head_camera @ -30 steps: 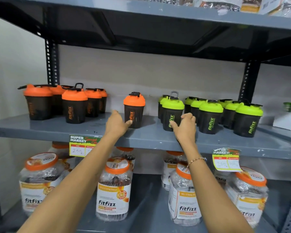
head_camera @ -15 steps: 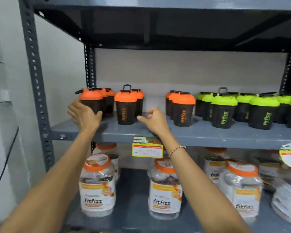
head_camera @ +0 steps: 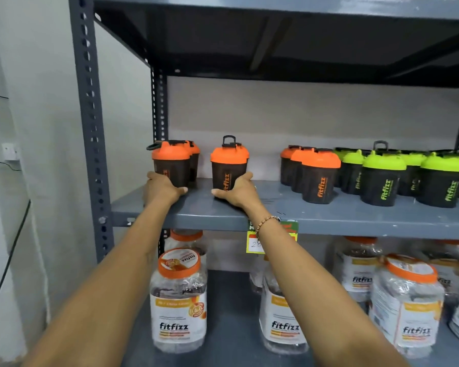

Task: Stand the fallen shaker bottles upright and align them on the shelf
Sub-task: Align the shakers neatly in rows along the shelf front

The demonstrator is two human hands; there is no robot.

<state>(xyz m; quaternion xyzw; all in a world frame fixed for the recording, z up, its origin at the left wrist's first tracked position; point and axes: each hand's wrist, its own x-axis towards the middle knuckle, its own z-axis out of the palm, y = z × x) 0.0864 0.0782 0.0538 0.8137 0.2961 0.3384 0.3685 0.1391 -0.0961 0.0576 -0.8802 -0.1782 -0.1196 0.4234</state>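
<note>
Already both hands were on the shelf (head_camera: 329, 218), each at the foot of an orange-lidded shaker. The left hand (head_camera: 162, 188) curled around the base of the left front shaker (head_camera: 171, 165), fingers wrapped round its left side and thumb lying along the shelf in front of it. The right hand (head_camera: 237, 191) cupped the base of the middle shaker (head_camera: 229, 166) from its right, thumb stretched across the front and fingers behind; whether either hand truly squeezed or merely rested against the plastic could not be told.

Both of these shakers stood upright, long axes vertical, with a clear gap of shelf between them. A wider gap lay to the right of the middle shaker, before the next orange group (head_camera: 319, 176), which ran on into the green-lidded shakers (head_camera: 382, 178). No shaker in view lay on its side.

So the work left looked to be aligning, not righting. The right hand, nearer that wide gap, seemed best placed to slide its shaker sideways; the gaps on either side of it are what the move turns on.
</note>
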